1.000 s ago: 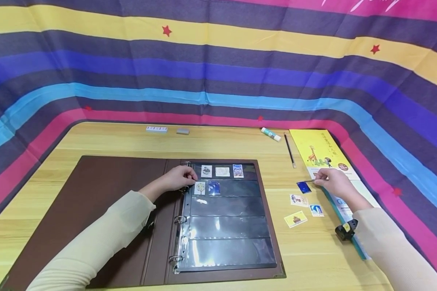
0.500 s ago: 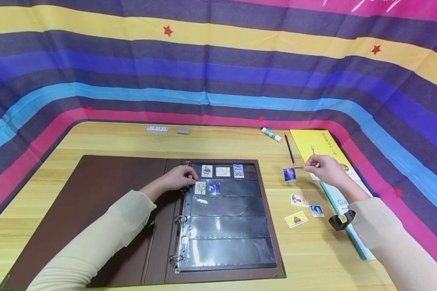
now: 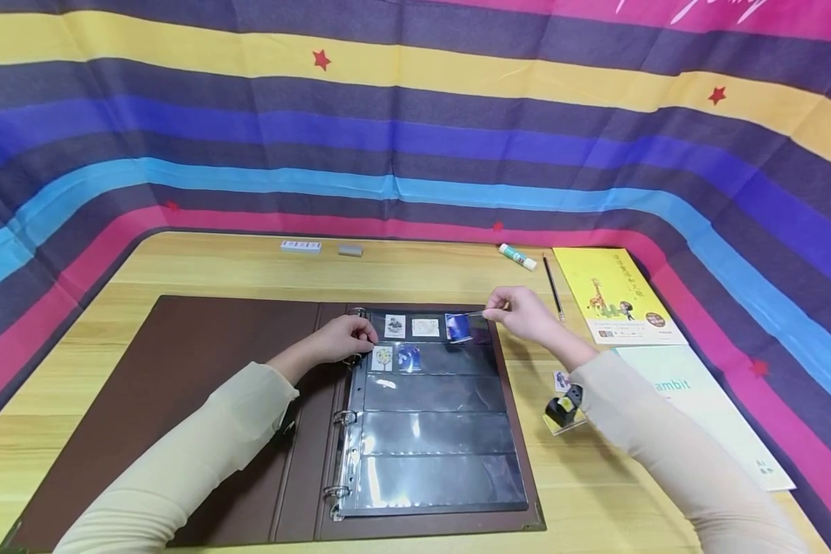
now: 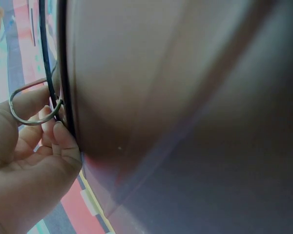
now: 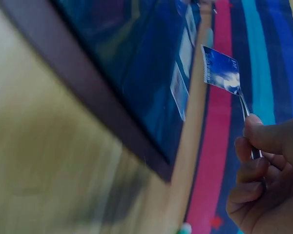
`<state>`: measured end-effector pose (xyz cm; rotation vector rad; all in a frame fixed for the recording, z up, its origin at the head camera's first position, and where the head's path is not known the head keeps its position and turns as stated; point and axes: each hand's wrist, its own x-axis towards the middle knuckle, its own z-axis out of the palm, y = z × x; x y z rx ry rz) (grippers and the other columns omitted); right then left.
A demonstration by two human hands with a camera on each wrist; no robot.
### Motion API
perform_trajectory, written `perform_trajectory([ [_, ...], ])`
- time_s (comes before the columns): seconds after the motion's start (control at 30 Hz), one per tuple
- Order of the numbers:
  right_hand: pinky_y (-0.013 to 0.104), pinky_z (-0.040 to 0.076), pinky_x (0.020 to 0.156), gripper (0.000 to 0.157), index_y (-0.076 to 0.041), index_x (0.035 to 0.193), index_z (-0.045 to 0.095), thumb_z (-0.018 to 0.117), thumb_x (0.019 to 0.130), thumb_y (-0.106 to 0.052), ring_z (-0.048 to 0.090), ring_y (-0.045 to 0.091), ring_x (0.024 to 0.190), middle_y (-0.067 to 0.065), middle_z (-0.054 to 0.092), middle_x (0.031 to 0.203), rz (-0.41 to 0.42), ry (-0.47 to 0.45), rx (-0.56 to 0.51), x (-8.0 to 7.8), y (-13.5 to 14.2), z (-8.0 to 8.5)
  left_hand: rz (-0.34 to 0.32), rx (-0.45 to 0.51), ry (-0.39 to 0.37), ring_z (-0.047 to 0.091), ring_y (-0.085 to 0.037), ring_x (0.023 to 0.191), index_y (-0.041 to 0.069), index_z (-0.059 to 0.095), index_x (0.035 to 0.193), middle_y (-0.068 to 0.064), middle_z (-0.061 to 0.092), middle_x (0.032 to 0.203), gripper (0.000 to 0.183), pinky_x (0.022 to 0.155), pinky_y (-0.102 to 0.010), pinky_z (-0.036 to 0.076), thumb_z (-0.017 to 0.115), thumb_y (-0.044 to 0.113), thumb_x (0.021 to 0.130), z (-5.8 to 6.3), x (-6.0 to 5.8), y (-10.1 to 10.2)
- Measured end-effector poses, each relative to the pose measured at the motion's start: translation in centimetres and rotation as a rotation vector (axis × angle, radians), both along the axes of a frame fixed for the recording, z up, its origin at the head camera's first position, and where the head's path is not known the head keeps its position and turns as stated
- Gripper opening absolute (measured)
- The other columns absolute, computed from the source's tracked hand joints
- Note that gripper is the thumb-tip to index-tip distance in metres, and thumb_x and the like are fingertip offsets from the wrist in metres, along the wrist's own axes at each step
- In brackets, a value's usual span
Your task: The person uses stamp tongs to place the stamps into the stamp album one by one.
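My right hand [image 3: 522, 312] holds metal tweezers [image 5: 243, 105], whose tips grip a blue stamp [image 5: 221, 69]. In the head view that stamp hangs over the top right of the black pocket page [image 3: 436, 392], in front of the row's last stamp. At the page's ring-side edge, my left hand [image 3: 339, 338] pinches the page beside a metal ring [image 4: 27, 122] of the open brown binder [image 3: 242, 415]. Stamps sit in the top row; a tree stamp [image 3: 382, 358] and a dark blue stamp [image 3: 409, 357] are in the second row.
Right of the binder, loose stamps [image 3: 562, 380] lie partly hidden under my right wrist. Beyond are a yellow booklet [image 3: 616, 296], a white book [image 3: 720, 423], a pencil [image 3: 553, 287] and a glue stick [image 3: 517, 256]. An eraser [image 3: 350, 250] and a white box [image 3: 301, 246] lie at the back.
My right hand has carried the blue stamp in the tweezers leftward from beside the booklets to over the page's top right. My left hand has stayed put.
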<state>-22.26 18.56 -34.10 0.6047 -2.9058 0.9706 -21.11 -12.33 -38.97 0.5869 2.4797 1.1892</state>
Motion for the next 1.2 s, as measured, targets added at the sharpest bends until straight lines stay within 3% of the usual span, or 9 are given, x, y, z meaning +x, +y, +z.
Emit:
perform_trajectory([
  [0.23,0.027,0.036,0.054,0.010,-0.007,0.068,0.055,0.060,0.075,-0.011,0.042,0.013,0.058,0.001,0.050,0.063,0.006,-0.034,-0.040,-0.9,-2.9,-1.7,0.004,0.000,0.000,0.041,-0.015,0.060,0.003,0.055,0.083,-0.003,0.044,0.066,0.005,0.058,-0.027,0.036,0.053,0.004,0.078,0.1,0.1,0.0],
  [0.57,0.025,0.035,0.051,0.011,-0.007,0.065,0.054,0.059,0.075,-0.009,0.041,0.012,0.054,-0.001,0.049,0.059,0.004,-0.091,-0.023,-0.8,-3.5,-3.1,0.006,-0.002,-0.009,0.042,-0.015,0.060,0.003,0.055,0.083,-0.002,0.044,0.065,0.005,0.059,-0.027,0.036,0.053,0.004,0.078,0.1,0.0,0.0],
  [0.97,0.025,0.036,0.052,0.010,-0.007,0.066,0.055,0.061,0.073,-0.008,0.043,0.011,0.054,-0.002,0.050,0.060,0.081,-0.127,0.035,0.2,-3.2,-3.3,-0.008,0.009,-0.004,0.041,-0.014,0.058,0.002,0.055,0.083,-0.002,0.043,0.064,0.006,0.058,-0.027,0.036,0.053,0.003,0.078,0.1,0.0,-0.1],
  [1.2,0.026,0.037,0.054,0.010,-0.008,0.066,0.054,0.062,0.073,-0.009,0.045,0.011,0.056,-0.003,0.051,0.061,0.108,-0.045,0.054,-0.1,-3.7,-3.0,0.007,0.001,-0.015,0.041,-0.014,0.057,0.002,0.055,0.082,-0.002,0.043,0.064,0.005,0.055,-0.027,0.036,0.053,0.004,0.078,0.2,0.0,0.0],
])
